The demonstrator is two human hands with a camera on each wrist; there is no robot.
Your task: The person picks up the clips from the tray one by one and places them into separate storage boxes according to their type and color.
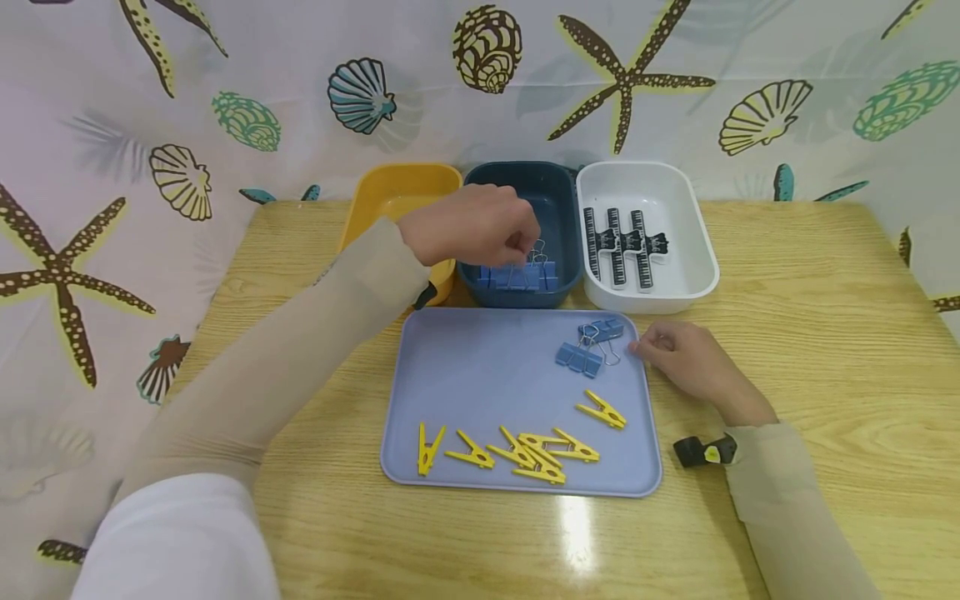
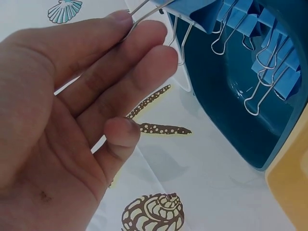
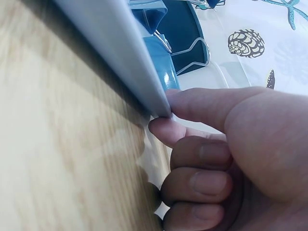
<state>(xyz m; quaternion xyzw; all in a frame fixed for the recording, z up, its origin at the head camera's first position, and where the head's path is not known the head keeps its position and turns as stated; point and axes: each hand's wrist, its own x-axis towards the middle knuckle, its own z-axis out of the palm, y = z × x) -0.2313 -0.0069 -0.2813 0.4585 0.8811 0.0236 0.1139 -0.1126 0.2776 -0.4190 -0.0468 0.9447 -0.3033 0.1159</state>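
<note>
My left hand (image 1: 480, 223) is over the dark blue bin (image 1: 517, 299), pinching a blue binder clip (image 2: 195, 10) by its wire handle between thumb and index finger. Several more blue binder clips (image 2: 280, 65) lie inside that bin. Two others, a nearer binder clip (image 1: 579, 359) and a farther binder clip (image 1: 603, 330), sit at the back right of the lavender tray (image 1: 480, 375). With thumb and index finger my right hand (image 1: 693, 362) pinches the tray's right edge, its other fingers curled. Yellow clothespins (image 1: 540, 454) are scattered along the tray's front half.
Left of the dark blue bin stands a yellow bin (image 1: 408, 173). On its right, a white bin (image 1: 693, 242) holds three black-and-white piano-key clips (image 1: 617, 246). All three bins line up behind the tray on a wooden table (image 1: 810, 333), before a patterned cloth (image 1: 420, 50).
</note>
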